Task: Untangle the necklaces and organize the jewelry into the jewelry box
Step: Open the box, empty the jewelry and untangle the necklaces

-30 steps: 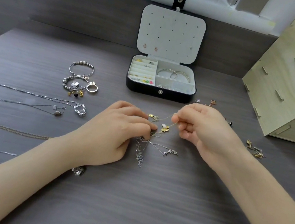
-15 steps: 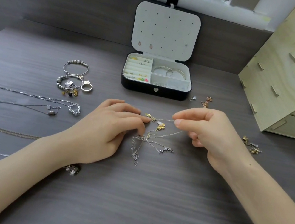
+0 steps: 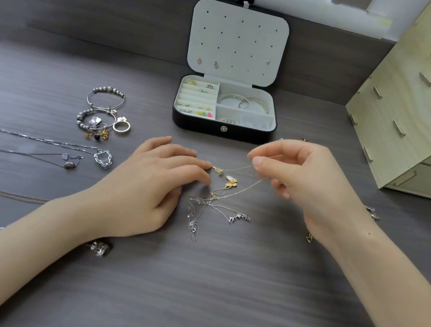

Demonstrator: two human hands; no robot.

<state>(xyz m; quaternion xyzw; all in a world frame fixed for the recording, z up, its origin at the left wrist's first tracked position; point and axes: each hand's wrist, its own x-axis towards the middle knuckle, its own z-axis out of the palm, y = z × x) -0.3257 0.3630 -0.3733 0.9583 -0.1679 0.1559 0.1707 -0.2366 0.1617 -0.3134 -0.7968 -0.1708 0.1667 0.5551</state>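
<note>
Right hand [image 3: 300, 184] raised just above the dark grey wood-grain tabletop [image 3: 214, 293]; a thin gold chain [image 3: 239, 167] is pinched between its thumb and forefinger, other fingers loosely curled; the chain is drawn taut leftward to the left hand [image 3: 148, 180]; left hand laid palm down, fingers nearly straight and close together, fingertips [image 3: 206, 165] pressed on the chain's far end by a small gold charm; thumb hidden, so a pinch there cannot be told. A gold butterfly pendant [image 3: 231, 184] hangs on the chain between the two hands; just below it a tangled clump of silver chains [image 3: 200, 209] lies on the tabletop, a winged silver pendant [image 3: 239, 217] at its right edge; gold chain and clump meet at a knot. A clear crystal pendant [image 3: 101, 248] is seen beside the left wrist. Left of the hands, straightened necklaces are laid out, one with an open silver frame pendant [image 3: 102, 159]; behind them beaded silver bracelets [image 3: 106, 96] and a plain ring [image 3: 121, 127]. Behind the hands a black jewelry box with white lining [image 3: 222, 131] stands open, lid upright; thin bangles [image 3: 244, 102] lie in its rear right compartment, small pieces in the left slots. A pale plywood drawer unit [image 3: 427, 99] stands at far right.
</note>
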